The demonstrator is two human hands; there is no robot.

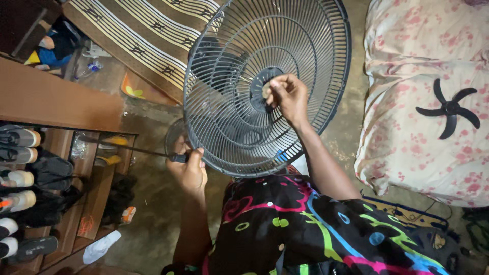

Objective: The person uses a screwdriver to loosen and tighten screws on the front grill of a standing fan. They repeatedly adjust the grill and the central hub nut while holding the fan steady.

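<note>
The fan guard (265, 86), centre frame, is steadied by the left hand (188, 170), clenched on its lower rim together with a screwdriver (132, 148). The right hand (289, 94) pinches the hub. A slackened grip could tip the guard, I judge. Lower left, a wooden shelf (99, 196) holds shoes (20, 137); the fan blade (449, 108) lies on bedding (407, 153), right.

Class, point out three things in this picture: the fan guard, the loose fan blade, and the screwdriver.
fan guard (305, 61), head view, on the wire ribs at upper right.
fan blade (449, 108), head view, on its centre hub.
screwdriver (135, 149), head view, on the thin shaft.
</note>
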